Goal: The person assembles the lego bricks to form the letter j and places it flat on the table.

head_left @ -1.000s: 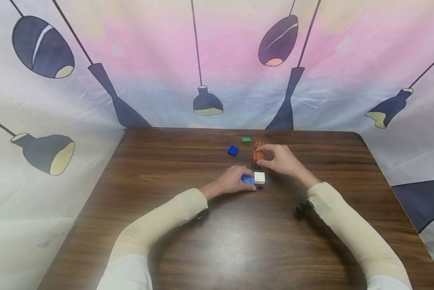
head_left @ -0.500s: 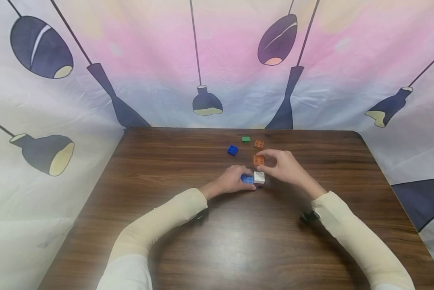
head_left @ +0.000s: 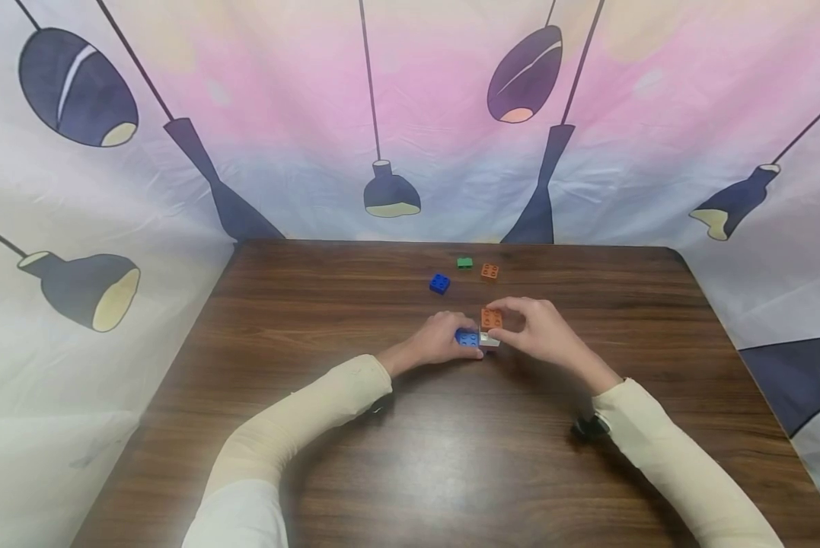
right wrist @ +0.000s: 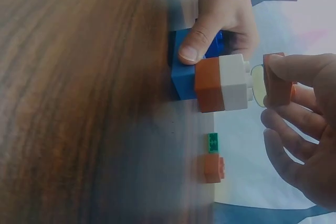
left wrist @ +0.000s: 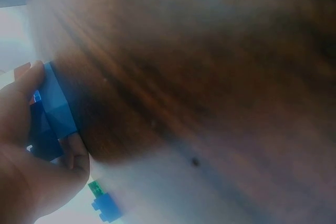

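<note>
My left hand (head_left: 442,339) grips a joined group of toy building bricks on the table, thumb and fingers round its blue end. The right wrist view shows a light blue brick (right wrist: 185,82) at the bottom, a darker blue brick (right wrist: 214,46) on it near the left hand, and an orange brick (right wrist: 208,87) topped by a white brick (right wrist: 233,83). Another orange brick (head_left: 491,318) is pinched between thumb and fingers of my right hand (head_left: 538,331). It hovers over the white brick's studs, with a small gap between them in the right wrist view.
Beyond the hands lie a loose blue brick (head_left: 440,284), a small green brick (head_left: 464,263) and a loose orange brick (head_left: 489,272). The wooden table (head_left: 327,304) meets a printed cloth (head_left: 300,175) at its back and sides.
My right hand has brought the orange brick from near the loose orange one towards me, to above the white brick. The left hand stays in place on the blue bricks.
</note>
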The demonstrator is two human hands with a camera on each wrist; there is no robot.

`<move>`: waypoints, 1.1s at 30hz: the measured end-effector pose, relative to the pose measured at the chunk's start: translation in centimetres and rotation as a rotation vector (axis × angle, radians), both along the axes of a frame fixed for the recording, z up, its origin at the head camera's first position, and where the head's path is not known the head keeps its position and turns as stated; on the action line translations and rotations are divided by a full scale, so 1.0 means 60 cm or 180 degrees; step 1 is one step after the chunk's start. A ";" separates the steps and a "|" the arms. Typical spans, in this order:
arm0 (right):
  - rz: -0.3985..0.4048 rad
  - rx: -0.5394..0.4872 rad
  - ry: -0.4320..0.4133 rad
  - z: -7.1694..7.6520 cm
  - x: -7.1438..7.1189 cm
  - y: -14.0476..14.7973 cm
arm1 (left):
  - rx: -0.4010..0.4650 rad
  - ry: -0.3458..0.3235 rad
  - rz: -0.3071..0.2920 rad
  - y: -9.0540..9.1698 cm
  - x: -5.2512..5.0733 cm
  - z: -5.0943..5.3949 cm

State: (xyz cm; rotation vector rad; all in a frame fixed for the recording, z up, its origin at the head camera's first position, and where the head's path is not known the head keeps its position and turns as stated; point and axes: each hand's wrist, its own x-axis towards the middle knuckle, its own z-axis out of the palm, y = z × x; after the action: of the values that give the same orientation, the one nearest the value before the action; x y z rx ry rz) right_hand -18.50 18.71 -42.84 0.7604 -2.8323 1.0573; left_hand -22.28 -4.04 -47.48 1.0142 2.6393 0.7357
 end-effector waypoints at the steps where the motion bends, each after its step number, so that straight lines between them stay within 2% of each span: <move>1: -0.0006 -0.0004 -0.0005 -0.001 0.001 0.000 | 0.0005 -0.0002 -0.0001 0.000 0.000 0.000; 33: -0.0022 0.0015 -0.0048 -0.025 0.001 0.002 | -0.0005 0.0005 -0.0001 0.001 -0.003 -0.004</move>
State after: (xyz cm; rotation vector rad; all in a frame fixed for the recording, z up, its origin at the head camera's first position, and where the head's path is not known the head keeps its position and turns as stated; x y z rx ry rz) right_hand -18.42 18.82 -44.32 0.7456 -2.8490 1.0603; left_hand -22.48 -3.99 -47.72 1.0150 2.6407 0.7329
